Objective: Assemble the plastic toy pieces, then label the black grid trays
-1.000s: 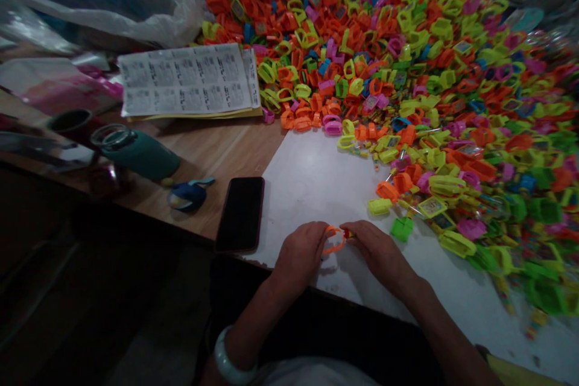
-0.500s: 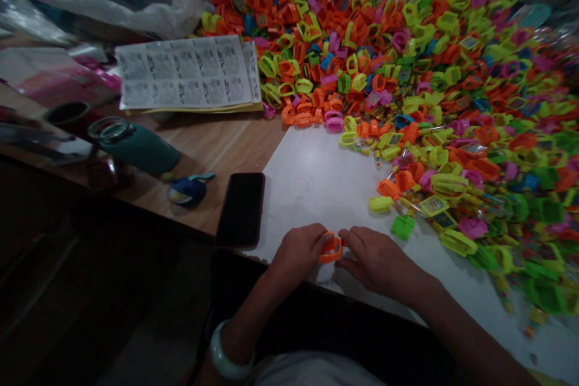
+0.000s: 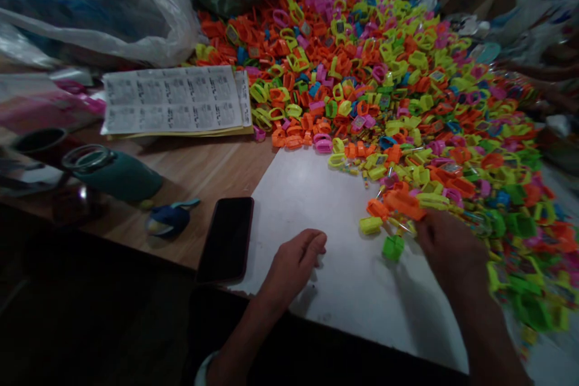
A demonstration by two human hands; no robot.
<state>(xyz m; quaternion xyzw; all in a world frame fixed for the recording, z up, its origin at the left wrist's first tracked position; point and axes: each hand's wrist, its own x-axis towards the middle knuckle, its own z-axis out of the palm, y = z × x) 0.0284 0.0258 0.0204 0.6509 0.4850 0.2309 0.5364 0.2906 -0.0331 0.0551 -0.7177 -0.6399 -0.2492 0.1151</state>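
Note:
My right hand point(image 3: 452, 247) is closed on one end of an orange plastic toy watch point(image 3: 404, 204), held over the near edge of a big heap of bright toy watches point(image 3: 316, 96). Motion blurs its fingers somewhat. Over the white sheet point(image 3: 289, 193) is my left hand point(image 3: 298, 253), its fingers curled and the thumb against them; whatever may be inside is hidden. Between the hands, close to the heap, lie a green plastic piece point(image 3: 393, 248) and a yellow one point(image 3: 371, 225).
A black phone point(image 3: 226, 238) lies left of the sheet. Beyond it are a blue toy point(image 3: 167, 220), a teal glass bottle point(image 3: 122, 175), a dark cup point(image 3: 43, 143) and a stack of printed sticker sheets point(image 3: 174, 99). A clear plastic bag point(image 3: 167, 24) stands behind.
My hands have parted. The right hand has carried the orange toy watch rightward and away from me to the heap, while the left stays over the sheet. The camera view has tilted up.

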